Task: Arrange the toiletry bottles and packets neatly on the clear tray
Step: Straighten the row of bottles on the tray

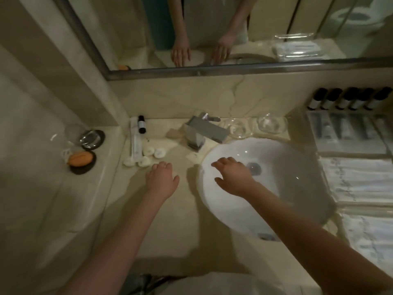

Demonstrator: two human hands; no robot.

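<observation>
On the beige counter left of the sink lie one small dark bottle [141, 124], a long white packet [134, 141] and several small round white packets [150, 155]. My left hand [162, 179] hovers just below those round packets, fingers apart and empty. My right hand [231, 175] reaches over the white basin, also empty with fingers spread. At the far right a clear tray [348, 151] holds a row of several dark bottles [344, 99] along the wall and flat packets [340, 129] in front of them.
A chrome faucet [204, 130] stands behind the white sink [276, 188]. Two upturned glasses [255, 125] sit right of it. On the left ledge are an orange soap [80, 159] on a dark dish and a glass on a coaster [91, 139]. Folded white towels [361, 184] lie at right; a mirror [212, 28] hangs above.
</observation>
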